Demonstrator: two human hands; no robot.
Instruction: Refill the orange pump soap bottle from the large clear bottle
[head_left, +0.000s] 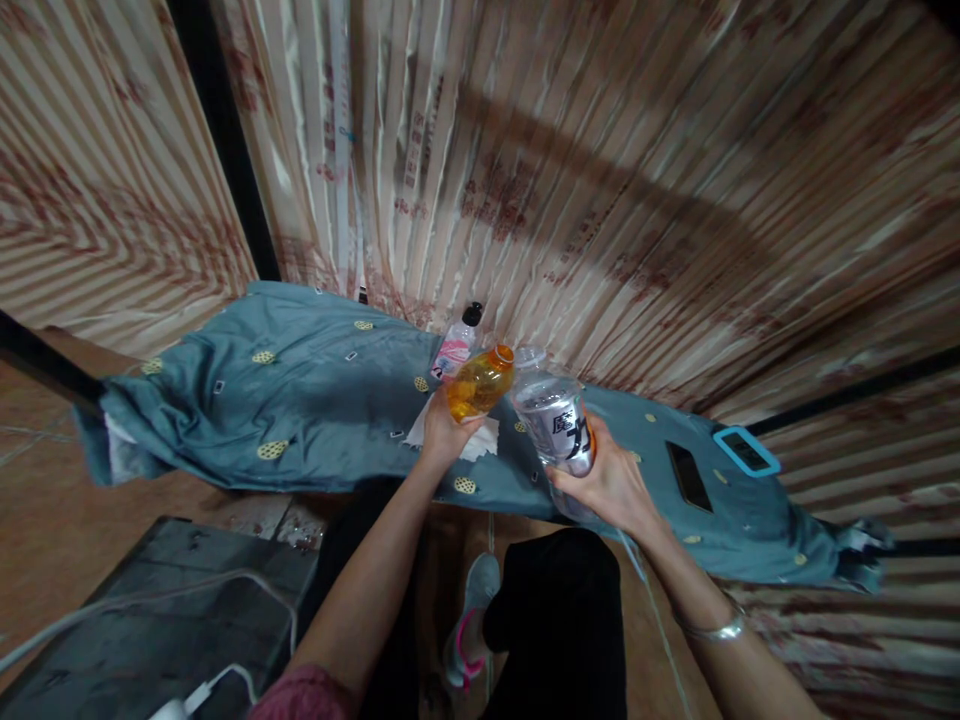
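Note:
My left hand point(444, 432) is closed around an orange, see-through bottle point(481, 385), which tilts with its mouth toward the right. Close beside it, my right hand point(611, 475) grips a large clear bottle point(551, 420) with a silver label bearing dark characters. The two bottle tops are near each other; I cannot tell whether they touch. Behind the orange bottle stands a small pump bottle point(455, 347) with a black top and a pink-and-white label. A crumpled white tissue point(486, 440) lies under my left hand.
A blue-green cloth point(337, 400) with yellow prints covers the narrow table. On its right lie a dark phone point(688, 477) and a light-blue framed digital timer point(747, 452). Pleated curtains point(525, 180) hang behind. A dark box point(172, 620) with a white cable stands at lower left.

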